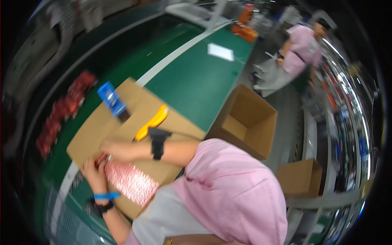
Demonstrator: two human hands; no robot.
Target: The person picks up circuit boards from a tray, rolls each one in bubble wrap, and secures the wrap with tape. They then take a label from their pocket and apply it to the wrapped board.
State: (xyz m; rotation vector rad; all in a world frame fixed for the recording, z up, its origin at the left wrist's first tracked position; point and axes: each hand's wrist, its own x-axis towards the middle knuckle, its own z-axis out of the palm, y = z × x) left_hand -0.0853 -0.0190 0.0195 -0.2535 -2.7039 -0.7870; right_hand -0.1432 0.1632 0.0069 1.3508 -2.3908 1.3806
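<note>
A shiny pink bubble-wrap bag (132, 183) lies on a flattened cardboard sheet (92, 126), close against my body. At its far left end my left hand (94, 173) is closed, thumb and fingers pinching the bag's edge. My right hand (118, 151) reaches across to the same end, its fingers bent around something mostly hidden. A small dark red object (102, 159) with a silvery bit shows between the two hands; blur hides its kind. Beyond my right wrist lies a yellow-handled cutter (153, 122). A blue tool or dispenser (111, 99) rests on the cardboard farther off.
Several red bundled parts (65, 110) form a row on the green bench (183, 77) at left. A white sheet (220, 52) lies farther along. An open cardboard box (249, 118) stands at right, another box (300, 177) behind it. A person in pink (300, 51) stands beyond.
</note>
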